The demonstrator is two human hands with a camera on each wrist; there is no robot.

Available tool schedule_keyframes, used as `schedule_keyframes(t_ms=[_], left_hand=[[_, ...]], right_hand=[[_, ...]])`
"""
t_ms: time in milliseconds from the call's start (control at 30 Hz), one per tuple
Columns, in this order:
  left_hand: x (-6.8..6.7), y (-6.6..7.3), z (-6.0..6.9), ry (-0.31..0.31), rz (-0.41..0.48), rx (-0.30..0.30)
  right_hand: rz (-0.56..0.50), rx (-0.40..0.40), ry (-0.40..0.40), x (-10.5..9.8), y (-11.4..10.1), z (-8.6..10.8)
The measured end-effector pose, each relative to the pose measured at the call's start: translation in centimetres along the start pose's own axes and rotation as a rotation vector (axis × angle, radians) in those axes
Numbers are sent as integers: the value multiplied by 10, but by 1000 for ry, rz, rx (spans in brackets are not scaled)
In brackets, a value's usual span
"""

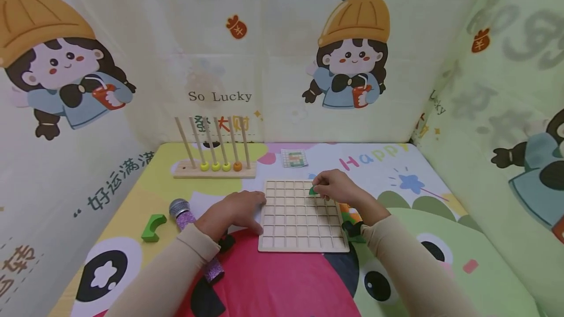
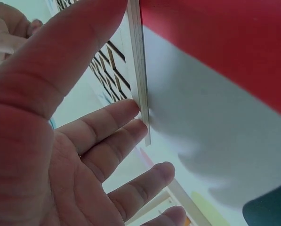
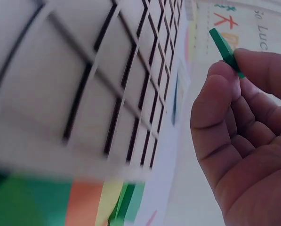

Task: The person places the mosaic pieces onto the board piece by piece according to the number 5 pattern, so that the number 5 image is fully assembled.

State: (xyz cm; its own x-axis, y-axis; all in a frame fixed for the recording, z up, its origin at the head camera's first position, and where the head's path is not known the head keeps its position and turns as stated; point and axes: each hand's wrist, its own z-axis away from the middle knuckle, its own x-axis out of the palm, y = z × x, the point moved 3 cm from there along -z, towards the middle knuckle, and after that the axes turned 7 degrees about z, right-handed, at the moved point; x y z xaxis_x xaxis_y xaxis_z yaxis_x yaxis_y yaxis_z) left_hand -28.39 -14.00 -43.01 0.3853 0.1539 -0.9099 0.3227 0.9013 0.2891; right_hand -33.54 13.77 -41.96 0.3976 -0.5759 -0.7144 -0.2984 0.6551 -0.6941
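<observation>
A pale wooden grid board [image 1: 299, 216] lies flat on the table, its squares bounded by raised strips. Along its left edge rests my left hand [image 1: 238, 212], thumb and fingers spread; in the left wrist view the fingertips [image 2: 139, 126] touch the board's side. Between thumb and index finger my right hand [image 1: 339, 187] pinches a small flat green tile [image 3: 222, 49], held above the board's far right part. In the right wrist view the tile is tilted and apart from the grid.
Behind the board stand a wooden peg rack [image 1: 214, 172] with beads and a small patterned card [image 1: 294, 158]. To the left lie a purple glittery microphone [image 1: 185, 216] and a green arch block [image 1: 153, 228]. Colourful pieces [image 1: 351, 214] sit beside the board's right edge.
</observation>
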Motion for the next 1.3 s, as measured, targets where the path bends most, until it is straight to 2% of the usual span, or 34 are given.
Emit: schedule_keyframes(t_ms=[167,367,667,800,967,1300], left_hand=[[2,-2,-1,10,-12,17],[0,0,1,12,-1,6],[2,1,1,8,-2,1],[3,-1,-1,7,-10,-10],[3,-1,-2,6,-24,-11],[2,0,1,6,-15,-9]], right_hand=[[22,17,-12,11,-7,-23],[44,38,-23,24,-16,-40],[187,38,-2,37,-20,-55],[212,58,-9,40,-21,-61],[242,66,-21,43,-23,-63],[372,41,-18,47,-25,-68]])
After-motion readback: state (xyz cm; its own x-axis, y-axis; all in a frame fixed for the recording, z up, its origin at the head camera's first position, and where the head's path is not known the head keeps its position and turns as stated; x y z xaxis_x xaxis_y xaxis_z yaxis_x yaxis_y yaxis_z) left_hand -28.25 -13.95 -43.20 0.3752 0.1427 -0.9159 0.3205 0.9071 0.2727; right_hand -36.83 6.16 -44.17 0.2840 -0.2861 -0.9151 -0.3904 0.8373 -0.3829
